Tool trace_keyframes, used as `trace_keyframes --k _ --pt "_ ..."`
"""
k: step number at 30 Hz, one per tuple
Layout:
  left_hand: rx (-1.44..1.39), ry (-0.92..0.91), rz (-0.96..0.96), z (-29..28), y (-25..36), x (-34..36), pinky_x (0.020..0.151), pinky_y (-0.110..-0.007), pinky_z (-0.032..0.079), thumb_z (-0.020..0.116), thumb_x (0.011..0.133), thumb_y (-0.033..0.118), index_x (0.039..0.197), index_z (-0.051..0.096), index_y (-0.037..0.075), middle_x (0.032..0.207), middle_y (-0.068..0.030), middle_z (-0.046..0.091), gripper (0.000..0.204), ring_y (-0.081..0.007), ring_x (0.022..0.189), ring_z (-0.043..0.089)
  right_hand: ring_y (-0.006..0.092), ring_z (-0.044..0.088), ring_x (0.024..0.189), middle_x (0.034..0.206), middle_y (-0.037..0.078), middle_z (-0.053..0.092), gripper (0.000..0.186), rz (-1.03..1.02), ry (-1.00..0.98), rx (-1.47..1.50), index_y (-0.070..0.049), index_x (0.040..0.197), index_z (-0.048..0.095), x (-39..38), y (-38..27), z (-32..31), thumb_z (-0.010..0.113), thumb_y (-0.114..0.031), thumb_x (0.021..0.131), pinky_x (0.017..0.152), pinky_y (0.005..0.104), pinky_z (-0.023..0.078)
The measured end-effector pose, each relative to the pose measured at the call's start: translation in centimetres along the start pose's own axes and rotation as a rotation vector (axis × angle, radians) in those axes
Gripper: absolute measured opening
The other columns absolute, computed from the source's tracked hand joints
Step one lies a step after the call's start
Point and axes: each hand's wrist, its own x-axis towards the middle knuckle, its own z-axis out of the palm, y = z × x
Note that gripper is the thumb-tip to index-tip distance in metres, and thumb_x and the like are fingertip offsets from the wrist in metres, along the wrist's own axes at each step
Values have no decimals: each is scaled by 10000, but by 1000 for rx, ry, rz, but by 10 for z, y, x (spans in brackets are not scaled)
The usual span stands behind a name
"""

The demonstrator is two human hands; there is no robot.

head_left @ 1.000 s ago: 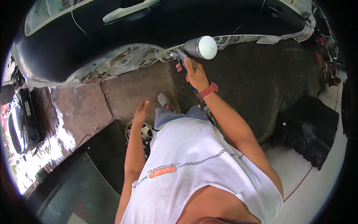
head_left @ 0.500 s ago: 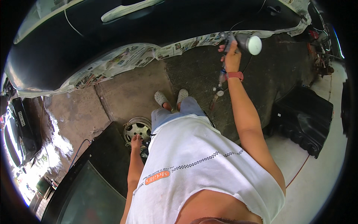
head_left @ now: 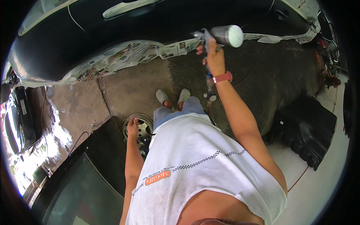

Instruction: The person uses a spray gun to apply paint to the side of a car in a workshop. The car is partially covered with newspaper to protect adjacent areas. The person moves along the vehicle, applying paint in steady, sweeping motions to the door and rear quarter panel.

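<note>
My right hand (head_left: 215, 60) is wrapped round the grip of a spray gun (head_left: 204, 41) with a dark cup and white lid. A small gauge (head_left: 212, 97) hangs below its handle on the air-line fitting. The gun is held tilted, close to the dark car body panel (head_left: 142, 33), its nozzle end towards the left. Newspaper masking (head_left: 127, 56) runs along the panel's lower edge. My left hand (head_left: 132, 127) hangs low with fingers loosely apart and nothing visible in it. Behind it, a wheel rim (head_left: 145, 123) lies near the floor.
A dark panel with glass (head_left: 86, 191) stands at the lower left. On the right sits a black moulded plastic part (head_left: 305, 125) by a pale surface. A thin hose or cable (head_left: 44, 112) lies on the wet floor at left. Masking paper covers the door handle (head_left: 125, 8).
My right hand and the spray gun have moved left along the panel. My left hand has risen slightly and shifted left over the wheel rim.
</note>
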Motion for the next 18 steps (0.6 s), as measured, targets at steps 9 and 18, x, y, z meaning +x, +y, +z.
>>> trace_keyframes --k 9,18 --pt "-29 -11 -238 19 -89 -28 793 -341 498 631 1008 340 1321 615 21 1085 -69 690 447 -170 900 650 122 648 638 842 75 717 591 -17 -278 132 16 1164 670 -25 -33 42 436 -516 1057 453 249 465" --pt "-5 -71 -152 50 -99 -37 811 -346 506 616 1018 304 1345 585 27 1027 -69 694 429 -170 874 644 136 637 588 751 74 699 650 -70 99 -36 8 965 717 31 -18 -68 394 -549 1051 435 257 457"
